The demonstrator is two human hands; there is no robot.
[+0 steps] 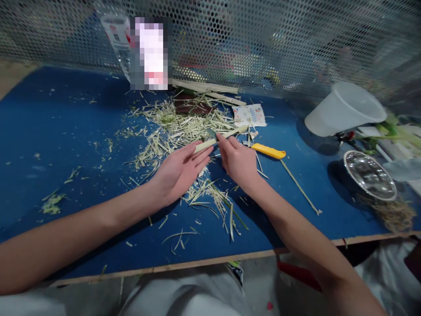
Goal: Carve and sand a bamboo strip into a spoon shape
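Observation:
My left hand (179, 172) lies palm-up over the blue table, its fingers around one end of a pale plant-stem strip (204, 145). My right hand (237, 159) pinches a small grey blade (211, 133) against that strip, close to the left fingertips. The strip's far end sticks out past my right fingers. Shredded pale fibre scraps (184, 125) lie heaped under and around both hands. A yellow-handled tool (268, 151) with a long thin shaft lies just right of my right hand, not touching it.
A white plastic cup (345, 109) lies tilted at the right, near a steel bowl (370, 174). Long pale strips (204, 87) and a printed paper packet (249, 115) lie at the back. A perforated metal screen (230, 35) stands behind the blue table (66, 131).

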